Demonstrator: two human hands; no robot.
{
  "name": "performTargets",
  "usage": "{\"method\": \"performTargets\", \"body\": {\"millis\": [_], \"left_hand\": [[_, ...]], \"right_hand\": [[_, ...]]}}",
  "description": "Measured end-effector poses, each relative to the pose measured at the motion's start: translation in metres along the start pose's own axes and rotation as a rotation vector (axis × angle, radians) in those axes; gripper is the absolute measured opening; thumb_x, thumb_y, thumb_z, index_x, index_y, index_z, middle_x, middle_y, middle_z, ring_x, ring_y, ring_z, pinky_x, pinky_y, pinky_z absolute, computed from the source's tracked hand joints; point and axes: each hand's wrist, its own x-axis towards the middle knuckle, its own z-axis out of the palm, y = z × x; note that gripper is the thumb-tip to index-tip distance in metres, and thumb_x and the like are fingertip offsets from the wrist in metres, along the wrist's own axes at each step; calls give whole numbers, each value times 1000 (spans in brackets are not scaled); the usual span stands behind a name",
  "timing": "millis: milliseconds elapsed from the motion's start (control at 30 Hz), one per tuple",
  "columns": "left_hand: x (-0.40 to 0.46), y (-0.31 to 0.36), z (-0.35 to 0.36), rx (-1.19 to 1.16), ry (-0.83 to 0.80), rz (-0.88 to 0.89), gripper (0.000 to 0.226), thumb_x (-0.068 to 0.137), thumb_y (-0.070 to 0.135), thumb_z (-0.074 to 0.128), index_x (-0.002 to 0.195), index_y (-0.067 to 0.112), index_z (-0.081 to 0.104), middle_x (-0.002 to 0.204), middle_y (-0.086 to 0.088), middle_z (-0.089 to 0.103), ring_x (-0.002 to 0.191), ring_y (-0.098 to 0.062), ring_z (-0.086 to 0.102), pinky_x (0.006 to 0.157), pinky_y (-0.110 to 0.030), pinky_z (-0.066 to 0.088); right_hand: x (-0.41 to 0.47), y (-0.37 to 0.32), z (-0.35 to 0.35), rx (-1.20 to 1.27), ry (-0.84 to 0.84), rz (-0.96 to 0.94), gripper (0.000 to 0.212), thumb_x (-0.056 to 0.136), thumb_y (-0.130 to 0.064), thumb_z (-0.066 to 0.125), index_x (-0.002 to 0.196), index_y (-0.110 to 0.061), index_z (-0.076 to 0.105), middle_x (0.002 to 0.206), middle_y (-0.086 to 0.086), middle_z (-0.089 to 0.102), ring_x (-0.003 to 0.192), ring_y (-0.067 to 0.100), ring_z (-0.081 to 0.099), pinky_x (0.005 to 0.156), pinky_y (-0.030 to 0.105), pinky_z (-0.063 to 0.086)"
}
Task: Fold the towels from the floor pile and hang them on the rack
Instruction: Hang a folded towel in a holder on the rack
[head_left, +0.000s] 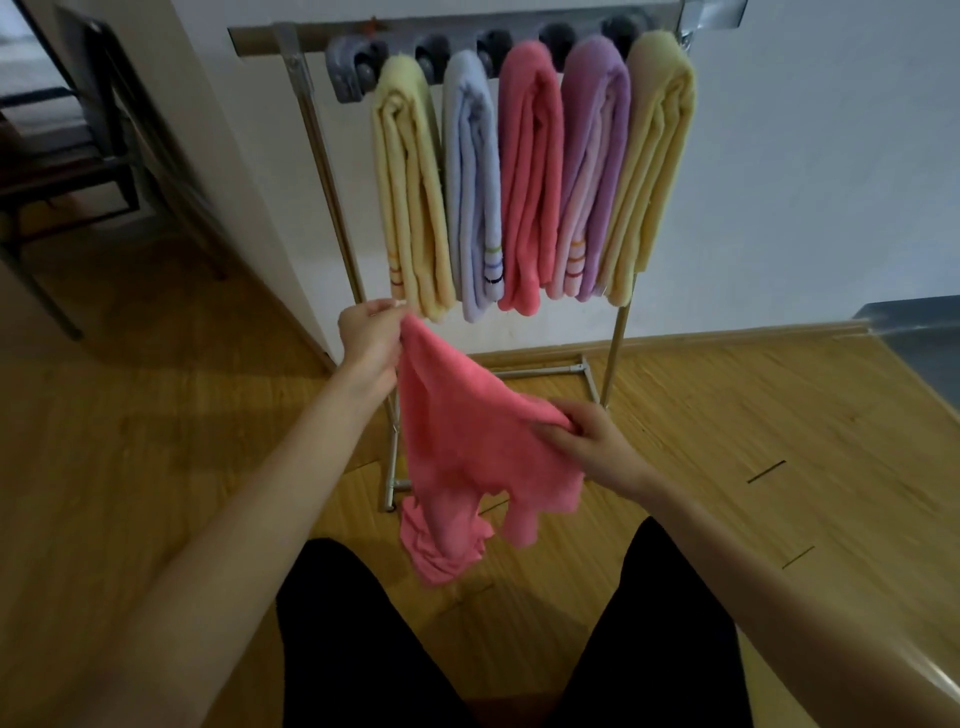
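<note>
Five folded towels (530, 171), seemingly rack-hung (332, 208)

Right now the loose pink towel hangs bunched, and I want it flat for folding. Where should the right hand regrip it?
On the loose pink towel, the left hand pinches the top corner; the right hand grips mid-edge. Probably slide right along that upper edge to the next corner, coming from the right, since the rest droops crumpled.

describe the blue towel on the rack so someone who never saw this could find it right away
Find the metal rack against the white wall, with five folded towels hanging side by side. The pale blue terry towel is second from the left, between a pale yellow towel and a coral pink towel. It is the only blue one.
</note>
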Motion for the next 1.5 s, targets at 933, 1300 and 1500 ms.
{"method": "performTargets", "body": {"millis": [933,1300,1500], "left_hand": [[-66,-42,-37,786,-591,1018,10,94,9,51,101,10,58,93,11,56,89,0,52,80,-15,41],[-52,-17,-19,565,-435,437,14,101,14,38,99,12,52,87,3,54,84,-8,55,72,-16,41],[-43,-9,-23,469,-410,383,14,100,16,41,98,15,54,92,-4,57,89,-20,58,76,-29,46]], "right_hand": [[71,-55,28,674,-83,595,15,94,-8,50,86,-3,62,73,8,64,64,15,62,61,26,53],[43,-54,21,402,46,272,11,94,-12,56,84,-7,56,57,5,50,49,16,41,39,21,28],[34,-60,34,77,-11,-104,14,82,-12,72,85,-3,62,75,0,64,67,11,60,56,12,43]]}}
